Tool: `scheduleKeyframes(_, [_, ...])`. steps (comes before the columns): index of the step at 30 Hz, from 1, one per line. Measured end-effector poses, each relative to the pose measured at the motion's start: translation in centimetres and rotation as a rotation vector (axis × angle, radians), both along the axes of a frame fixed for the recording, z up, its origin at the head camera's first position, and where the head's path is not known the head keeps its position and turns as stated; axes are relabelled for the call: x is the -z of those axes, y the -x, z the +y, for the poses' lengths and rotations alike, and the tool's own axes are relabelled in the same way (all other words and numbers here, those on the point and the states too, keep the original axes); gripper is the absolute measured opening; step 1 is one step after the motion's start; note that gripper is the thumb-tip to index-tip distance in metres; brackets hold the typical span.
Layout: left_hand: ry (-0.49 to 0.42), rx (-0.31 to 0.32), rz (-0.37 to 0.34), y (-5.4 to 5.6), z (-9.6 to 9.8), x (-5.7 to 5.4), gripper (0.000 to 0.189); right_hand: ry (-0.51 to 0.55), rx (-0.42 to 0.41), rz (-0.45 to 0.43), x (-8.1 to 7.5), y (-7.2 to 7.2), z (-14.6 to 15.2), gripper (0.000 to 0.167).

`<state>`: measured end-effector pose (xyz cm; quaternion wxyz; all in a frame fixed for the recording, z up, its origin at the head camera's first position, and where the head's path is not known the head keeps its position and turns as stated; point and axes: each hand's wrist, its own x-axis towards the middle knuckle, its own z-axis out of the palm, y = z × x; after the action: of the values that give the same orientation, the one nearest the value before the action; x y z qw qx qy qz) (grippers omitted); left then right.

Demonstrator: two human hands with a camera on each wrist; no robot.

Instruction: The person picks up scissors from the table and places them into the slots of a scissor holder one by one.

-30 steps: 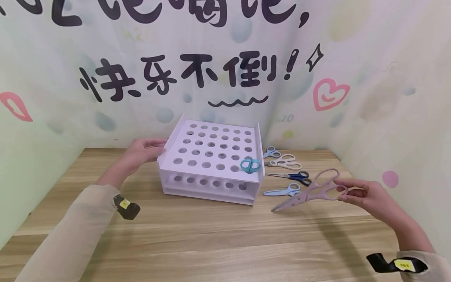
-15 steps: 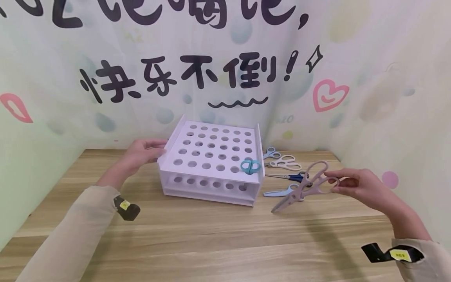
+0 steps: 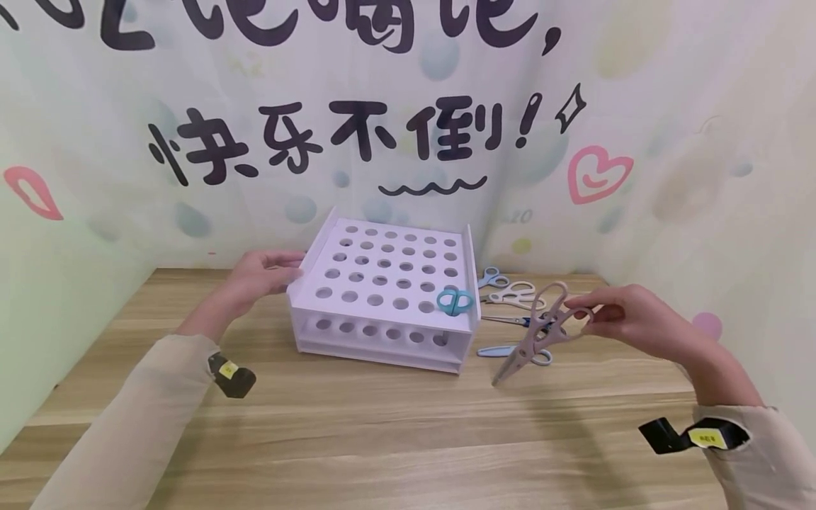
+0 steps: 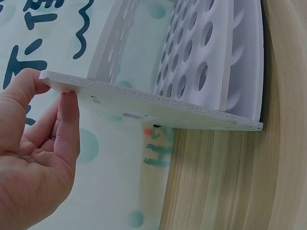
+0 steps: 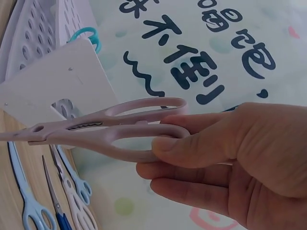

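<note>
A white rack (image 3: 382, 283) with rows of round holes stands on the table. My left hand (image 3: 264, 276) is at its left side; in the left wrist view, the fingertips (image 4: 70, 99) pinch the corner of the side panel (image 4: 158, 108). In my right hand (image 3: 627, 319) are pale pink scissors (image 3: 529, 340), pinched by one handle loop, blades pointing down and left above the table. The right wrist view shows thumb and fingers on that handle (image 5: 144, 129). Teal-handled scissors (image 3: 455, 302) sit in a hole at the rack's front right corner, blades hidden below.
Right of the rack, several scissors lie on the wooden table (image 3: 357, 432): light blue ones (image 3: 494, 278) at the back, white ones (image 3: 513, 294), dark blue ones (image 3: 506, 321) and light blue ones (image 3: 497, 351) in front. A printed curtain (image 3: 255, 212) hangs behind.
My right hand has moved left and a little up, bringing the pink scissors nearer the rack and turning them steeper, tips down. The left hand and rack stay put.
</note>
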<state>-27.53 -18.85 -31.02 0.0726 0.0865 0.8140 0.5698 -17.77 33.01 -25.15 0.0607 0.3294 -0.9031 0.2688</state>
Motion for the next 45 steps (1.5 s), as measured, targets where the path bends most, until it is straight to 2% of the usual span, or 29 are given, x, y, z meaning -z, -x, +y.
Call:
scheduleKeyframes(5, [-0.001, 0.0, -0.001, -0.1, 0.1, -0.1, 0.048, -0.038, 0.008, -0.016, -1.0, 0.3, -1.2, 0.035])
scheduleKeyframes(11, [0.011, -0.004, -0.002, -0.2, 0.1, -0.1, 0.048, -0.059, -0.024, -0.025, -2.6, 0.4, -2.7, 0.037])
scheduleKeyframes(18, [0.012, 0.003, -0.004, -0.1, 0.2, -0.1, 0.049, -0.107, 0.0, -0.052, -4.3, 0.1, -4.2, 0.037])
scheduleKeyframes(26, [0.007, -0.004, -0.013, -0.2, 0.3, -0.2, 0.049, -0.133, -0.049, -0.034, -6.0, 0.3, -5.6, 0.039])
scheduleKeyframes(37, [0.003, -0.006, -0.007, 0.0, 0.1, -0.1, 0.048, -0.223, -0.049, -0.03, -8.3, 0.4, -7.7, 0.037])
scheduleKeyframes(45, [0.002, -0.004, -0.012, -0.1, 0.2, -0.1, 0.048, -0.228, -0.081, -0.032, -10.1, 0.9, -9.4, 0.038])
